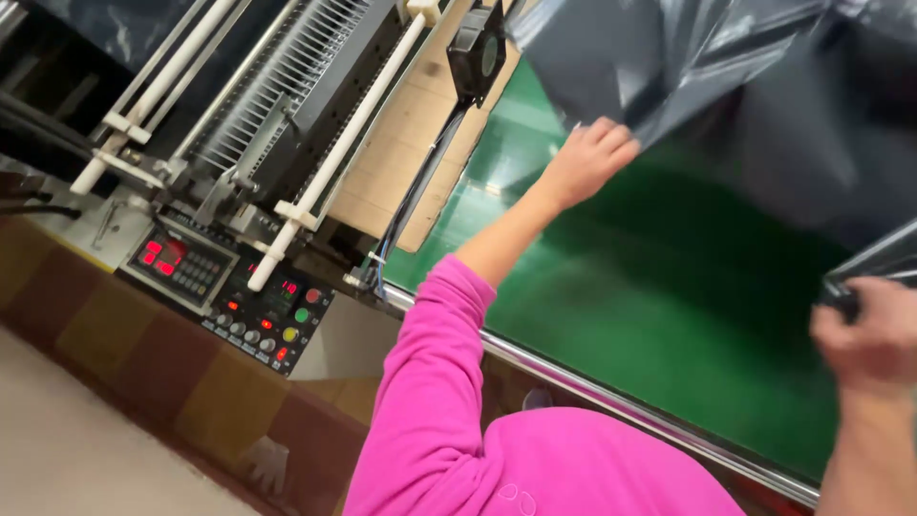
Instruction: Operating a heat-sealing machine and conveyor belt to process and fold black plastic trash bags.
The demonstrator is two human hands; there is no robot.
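Observation:
My left hand (587, 158) reaches out over the green conveyor belt (669, 315) and grips the near edge of a large dark grey plastic sheet (764, 86), lifted above the belt. My right hand (874, 334), at the right edge of the view, is closed on another corner of the same grey plastic, bunched between its fingers. The sheet hangs slack between the two hands and hides the far part of the belt. A pink sleeve (435, 382) covers my left arm to the elbow.
A machine with white rollers (334, 143) and a comb-like metal bar stands left of the belt. Its control panel (229, 296) shows red digits and coloured buttons. A black fan (476, 53) sits on a wooden board. A chrome rail (611, 401) edges the belt.

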